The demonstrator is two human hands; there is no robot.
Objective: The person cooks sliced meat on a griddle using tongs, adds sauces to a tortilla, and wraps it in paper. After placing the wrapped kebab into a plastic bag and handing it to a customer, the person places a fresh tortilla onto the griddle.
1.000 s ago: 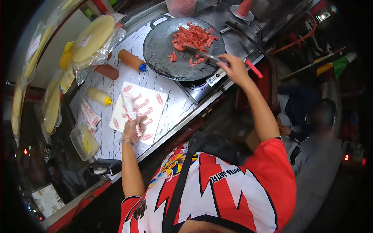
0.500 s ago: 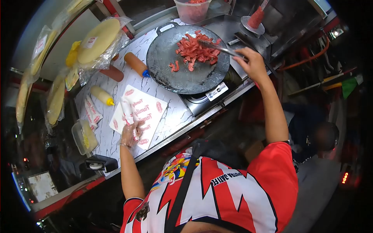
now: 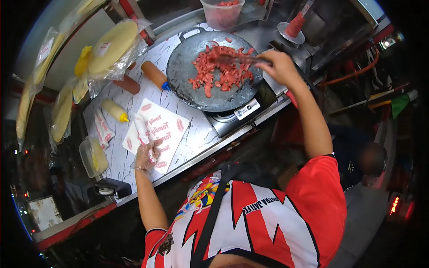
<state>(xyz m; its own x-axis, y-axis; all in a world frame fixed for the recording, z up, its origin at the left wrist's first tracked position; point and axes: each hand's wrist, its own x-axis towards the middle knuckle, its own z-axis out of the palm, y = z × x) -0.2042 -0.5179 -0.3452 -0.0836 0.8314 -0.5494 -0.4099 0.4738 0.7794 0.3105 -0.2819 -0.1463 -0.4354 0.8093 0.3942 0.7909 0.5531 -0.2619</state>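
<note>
Meat strips (image 3: 203, 67) lay partly heaped, partly scattered in the round pan (image 3: 181, 56) beside the bare part of the table (image 3: 201, 127). The fingers of the right hand (image 3: 279, 69) were closed around a long utensil (image 3: 245, 58), its blurred end among the strips. Those of the left hand (image 3: 146, 157), gloved in clear plastic, grasped a paper-wrapped roll (image 3: 140, 126) over a printed sheet (image 3: 172, 127). Cutting appeared done and spreading incomplete; doneness could not be told. A wrapped packet (image 3: 103, 127) lay apart, seemingly finished; the held roll's completion remained unclear.
</note>
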